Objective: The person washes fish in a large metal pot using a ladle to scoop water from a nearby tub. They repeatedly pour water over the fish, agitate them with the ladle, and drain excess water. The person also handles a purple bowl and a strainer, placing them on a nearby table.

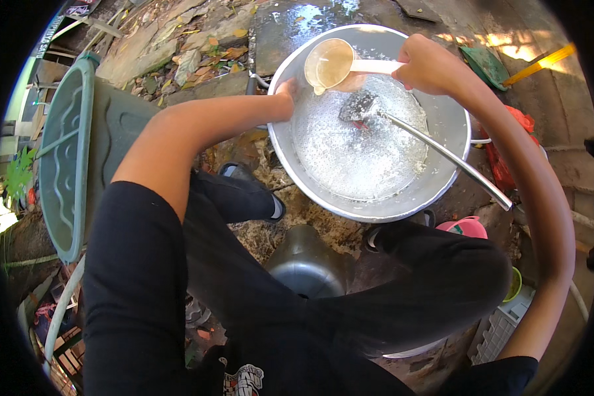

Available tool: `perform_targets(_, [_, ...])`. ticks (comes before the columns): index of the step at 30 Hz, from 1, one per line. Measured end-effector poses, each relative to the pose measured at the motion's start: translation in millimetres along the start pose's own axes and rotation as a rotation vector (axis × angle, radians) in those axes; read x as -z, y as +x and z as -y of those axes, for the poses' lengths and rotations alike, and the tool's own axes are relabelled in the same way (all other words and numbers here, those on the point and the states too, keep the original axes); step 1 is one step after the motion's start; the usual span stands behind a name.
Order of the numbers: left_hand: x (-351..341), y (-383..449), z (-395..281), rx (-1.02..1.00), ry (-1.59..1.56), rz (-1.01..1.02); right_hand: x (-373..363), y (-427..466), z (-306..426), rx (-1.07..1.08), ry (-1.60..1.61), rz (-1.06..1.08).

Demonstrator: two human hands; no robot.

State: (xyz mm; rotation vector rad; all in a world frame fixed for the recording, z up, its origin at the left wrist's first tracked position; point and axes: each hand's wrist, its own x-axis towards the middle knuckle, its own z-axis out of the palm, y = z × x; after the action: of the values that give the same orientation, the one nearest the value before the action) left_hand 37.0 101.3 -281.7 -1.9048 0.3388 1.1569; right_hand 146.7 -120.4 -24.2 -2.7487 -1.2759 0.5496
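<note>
A large round metal basin (321, 195) sits on the ground before me, its inner bottom wet and bright with small dents and pale bits. My right hand (423, 67) grips the handle of a translucent plastic dipper (329, 64), which is held tilted over the basin's far side. My left hand (286, 94) is at the basin's left rim and seems to hold it, its fingers partly hidden. A long-handled metal turner (445, 153) leans in the basin. Its blade lies on the bottom near the middle, and its handle sticks out over the right rim.
A big green plastic tub (86, 163) stands at left. An upturned metal pot (309, 267) is between my legs. A pink plastic container (465, 227), a red plastic bag (502, 158) and a green dustpan (485, 67) lie to the right. A hose (62, 317) runs at lower left.
</note>
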Motion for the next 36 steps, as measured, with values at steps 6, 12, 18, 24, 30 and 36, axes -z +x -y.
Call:
perform_targets(6, [9.2,-36.8,-56.8,-0.514,-0.857,0.191,-22.6,-36.5,5.4,0.163,-0.133,-0.240])
perform_targets(12, [79.2,-90.7,-130.7,-0.743,-1.414,-0.019,-35.2,-74.7,3.2,0.161,-0.081,-0.233])
perform_targets(18, [98.1,-102.5,-143.2,-0.721,-1.437,-0.146,-18.8,-131.9,-25.4,0.012,0.224,0.021])
perform_targets(24, [64.1,-82.4,-112.0,-0.622,-1.320,-0.121,1.9,-173.9,-52.8,0.144,-0.081,-0.070])
perform_targets(30, [107.4,-77.8,-141.4,-0.771,-1.378,-0.184,22.2,-205.8,-64.0,-0.018,-0.118,0.088])
perform_targets(36, [166.2,-88.2,-172.7,-0.869,-1.471,-0.254,19.9,-218.0,-68.1,-0.064,-0.076,0.087])
